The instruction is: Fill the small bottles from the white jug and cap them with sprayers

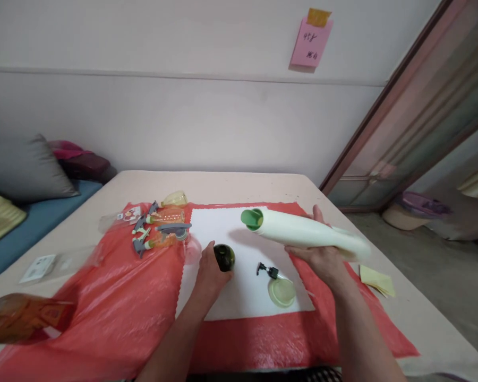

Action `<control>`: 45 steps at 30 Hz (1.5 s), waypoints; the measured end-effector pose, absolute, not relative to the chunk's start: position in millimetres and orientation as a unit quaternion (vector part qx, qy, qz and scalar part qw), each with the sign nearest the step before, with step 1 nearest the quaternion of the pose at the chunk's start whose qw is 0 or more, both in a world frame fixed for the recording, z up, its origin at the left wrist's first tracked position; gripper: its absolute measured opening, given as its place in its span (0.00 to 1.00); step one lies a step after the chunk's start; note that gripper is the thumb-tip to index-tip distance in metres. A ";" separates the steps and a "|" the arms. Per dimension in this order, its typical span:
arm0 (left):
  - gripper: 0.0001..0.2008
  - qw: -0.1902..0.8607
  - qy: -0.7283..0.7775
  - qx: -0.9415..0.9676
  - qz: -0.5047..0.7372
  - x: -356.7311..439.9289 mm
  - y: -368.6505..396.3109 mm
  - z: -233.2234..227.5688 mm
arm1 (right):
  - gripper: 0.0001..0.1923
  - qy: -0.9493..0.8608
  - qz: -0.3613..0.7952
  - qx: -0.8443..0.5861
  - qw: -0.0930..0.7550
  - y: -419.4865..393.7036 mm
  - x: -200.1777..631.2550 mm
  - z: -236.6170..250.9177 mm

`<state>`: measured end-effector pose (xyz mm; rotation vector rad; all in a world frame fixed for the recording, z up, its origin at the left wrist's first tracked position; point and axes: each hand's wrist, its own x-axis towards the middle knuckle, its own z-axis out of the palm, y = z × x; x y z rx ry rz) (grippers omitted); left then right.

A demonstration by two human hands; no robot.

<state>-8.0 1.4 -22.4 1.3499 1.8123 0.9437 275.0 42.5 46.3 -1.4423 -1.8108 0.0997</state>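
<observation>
My left hand (210,271) is closed around a small dark green bottle (224,257) standing on a white sheet (211,307). With my right hand (322,255) I hold a large white bottle (302,232) tilted on its side above the sheet; its green mouth faces left, toward the dark bottle but apart from it. Its far end is blurred. A black pump head (268,269) lies on the sheet between my hands, close to a pale green round lid (282,292). Whether any liquid leaves the white bottle cannot be seen.
Several spray bottles (165,216) lie at left on red plastic (115,286). An amber bottle (27,318) lies at the left front, below a clear bag (69,261). Yellow paper (376,280) sits at right. A pink note (311,42) hangs on the wall.
</observation>
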 end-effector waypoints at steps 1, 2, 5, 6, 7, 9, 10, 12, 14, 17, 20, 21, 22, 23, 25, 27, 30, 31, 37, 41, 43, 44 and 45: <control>0.50 0.334 0.698 0.518 0.363 -7.2 1.7 -22.5 | 0.58 -0.732 0.025 -0.560 0.388 42.3 277.6 40.6; 0.49 0.327 0.702 0.519 0.363 -6.1 1.9 -22.2 | 0.58 -0.745 0.015 -0.548 0.380 42.6 279.9 35.0; 0.46 0.312 0.711 0.519 0.357 -1.8 1.2 -21.0 | 0.52 -0.767 -0.029 -0.519 0.377 43.5 283.1 20.2; 0.46 0.309 0.712 0.520 0.355 0.1 0.7 -20.8 | 0.50 -0.771 -0.037 -0.514 0.373 43.0 283.0 16.8; 0.45 0.307 0.712 0.523 0.353 2.2 0.2 -20.9 | 0.48 -0.775 -0.040 -0.512 0.368 42.0 282.3 14.3; 0.45 0.302 0.710 0.533 0.348 6.4 -0.5 -21.6 | 0.46 -0.780 -0.038 -0.515 0.354 38.9 280.5 12.3; 0.45 0.297 0.709 0.538 0.346 8.3 -0.5 -21.8 | 0.45 -0.781 -0.034 -0.520 0.345 37.0 279.6 12.9; 0.46 0.286 0.711 0.547 0.338 11.1 -0.7 -20.5 | 0.43 -0.783 -0.034 -0.533 0.320 33.6 278.5 16.4; 0.48 0.264 0.716 0.545 0.347 12.7 -3.2 -15.4 | 0.40 -0.791 -0.039 -0.537 0.292 31.8 278.8 21.7; 0.41 0.200 0.713 0.511 0.437 17.6 -16.9 -0.4 | 0.40 -0.799 -0.056 -0.528 0.281 32.8 281.5 28.7; 0.20 0.254 0.668 0.456 0.530 35.1 -39.1 14.7 | 0.44 -0.794 -0.071 -0.532 0.286 35.9 285.0 31.3; 0.16 0.325 0.645 0.441 0.533 44.5 -45.3 17.9 | 0.45 -0.791 -0.071 -0.536 0.285 36.5 285.8 31.4; 0.16 0.411 0.612 0.431 0.520 55.2 -49.8 20.0 | 0.45 -0.789 -0.069 -0.541 0.284 36.8 286.4 31.5; 0.19 0.480 0.579 0.402 0.521 66.5 -51.8 21.2 | 0.44 -0.787 -0.066 -0.544 0.283 36.8 286.7 31.7; 0.30 0.585 0.520 0.311 0.539 87.9 -48.4 22.4 | 0.42 -0.783 -0.063 -0.547 0.288 36.0 286.6 32.6; 0.35 0.650 0.466 0.220 0.558 103.4 -37.2 23.5 | 0.41 -0.782 -0.061 -0.545 0.297 34.9 286.0 34.4; 0.31 0.684 0.397 0.158 0.590 110.9 -16.8 25.3 | 0.41 -0.787 -0.067 -0.538 0.295 33.9 285.1 37.0; 0.29 0.685 0.387 0.149 0.599 110.2 -11.3 25.2 | 0.42 -0.790 -0.072 -0.534 0.290 33.7 284.6 37.5; 0.29 0.679 0.388 0.120 0.611 100.4 1.2 17.9 | 0.41 -0.811 -0.126 -0.508 0.261 32.5 277.8 38.6; 0.27 0.678 0.376 0.106 0.622 100.1 1.3 17.3 | 0.39 -0.817 -0.162 -0.491 0.257 31.2 273.1 43.3; 0.26 0.682 0.362 0.097 0.627 100.7 0.9 17.9 | 0.37 -0.819 -0.172 -0.485 0.254 29.9 271.1 46.6; 0.26 0.687 0.353 0.090 0.629 100.9 0.6 17.9 | 0.36 -0.819 -0.175 -0.485 0.251 29.1 270.2 48.2; 0.26 0.691 0.344 0.082 0.631 101.1 0.4 17.8 | 0.36 -0.819 -0.178 -0.485 0.249 28.3 269.2 49.6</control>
